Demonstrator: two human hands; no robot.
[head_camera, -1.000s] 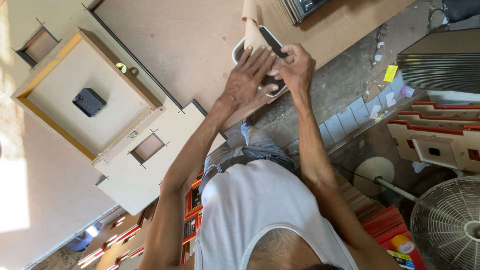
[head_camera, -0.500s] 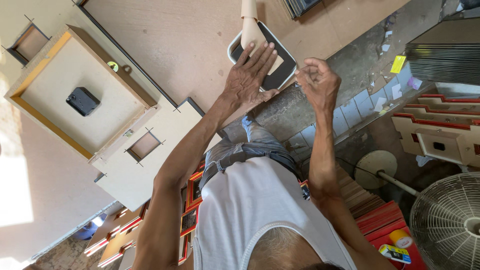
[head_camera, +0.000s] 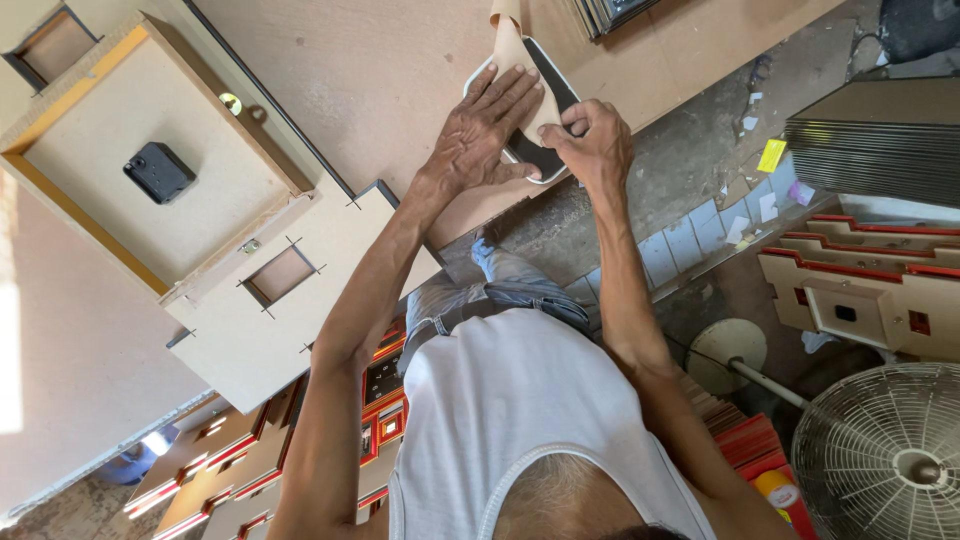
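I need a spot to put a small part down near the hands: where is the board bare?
Bare board lies between the wooden frame and the left hand. It is crowded where both hands, the right hand included, press the dark panel.

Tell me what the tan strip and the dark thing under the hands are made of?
The tan strip looks like matte paper or tape backing: thin, curling at its top. The dark panel looks like glass or glossy plastic, smooth and shiny with a pale rim. The workbench seems raw fibreboard, dull brown.
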